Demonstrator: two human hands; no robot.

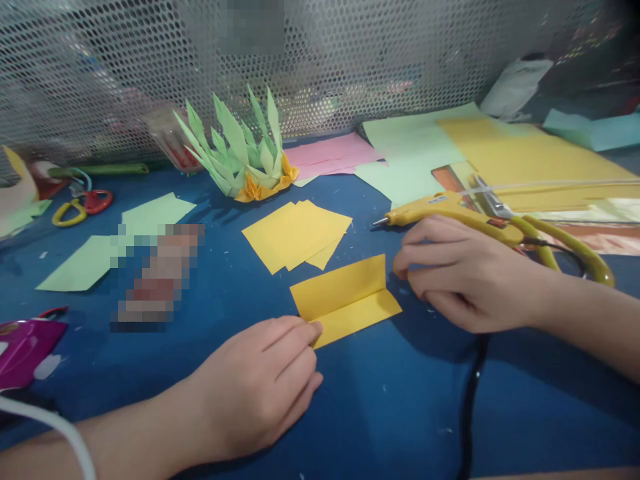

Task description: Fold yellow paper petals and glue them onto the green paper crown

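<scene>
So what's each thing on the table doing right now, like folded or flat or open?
Yellow paper: folded, half open along a crease, both hands on its ends.
Left hand: fingertips on the paper's left corner.
Right hand: fingertips at the paper's right edge.
Yellow squares: flat, stacked.
Glue gun: lying down, not held.
Scissors: lying flat.
Green paper plant: folded, standing upright.

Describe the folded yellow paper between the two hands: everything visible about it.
The folded yellow paper is a plain yellow sheet creased lengthwise, the crease running across its middle. It lies nearly flat on the blue table. The left hand fingertips touch its near-left corner; the right hand touches its right edge.
</scene>
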